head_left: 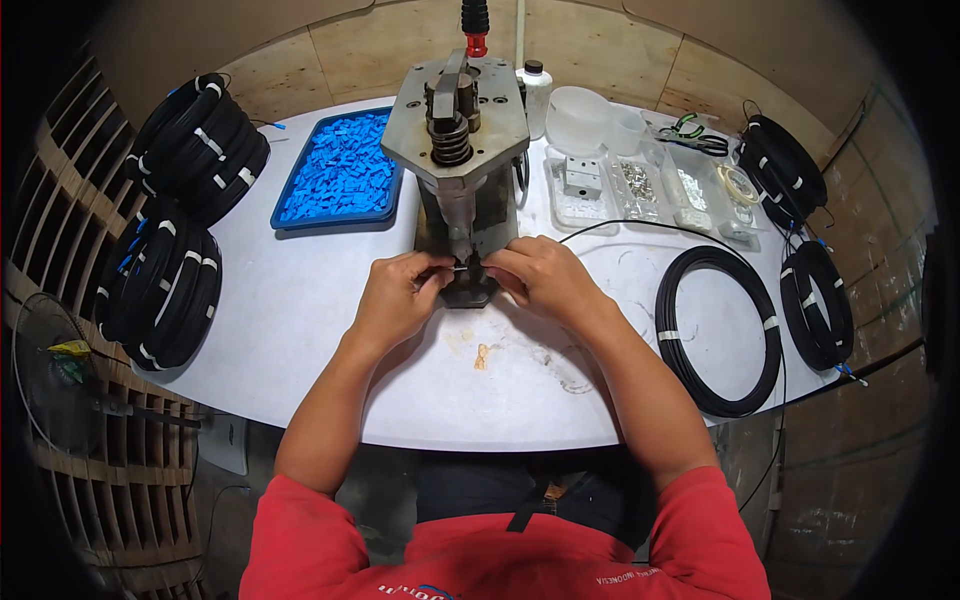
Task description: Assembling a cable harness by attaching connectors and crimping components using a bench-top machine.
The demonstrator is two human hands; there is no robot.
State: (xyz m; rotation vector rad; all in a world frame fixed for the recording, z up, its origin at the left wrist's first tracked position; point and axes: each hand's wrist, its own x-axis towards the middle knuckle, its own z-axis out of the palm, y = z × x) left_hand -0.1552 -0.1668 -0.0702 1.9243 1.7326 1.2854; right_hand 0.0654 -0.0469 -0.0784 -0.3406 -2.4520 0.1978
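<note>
Both my hands meet at the foot of a metal bench press [460,160], one on each side of its lower tip. My left hand [398,297] is closed in a pinch on something small, too tiny to make out, with a short light-coloured bit at the fingertips. My right hand [548,278] pinches a thin black cable [640,222], whose end is hidden by the fingers. From that hand the cable arcs right toward a loose black cable coil [668,325] tied with white bands.
A blue tray [279,205] of small blue pieces stands left of the press. Stacked black cable coils [165,285] line the far left; more coils [815,305] sit at the right edge. Behind my right hand are a white bottle [536,100], plastic tubs [578,118], parts trays [640,190] and pliers [690,135].
</note>
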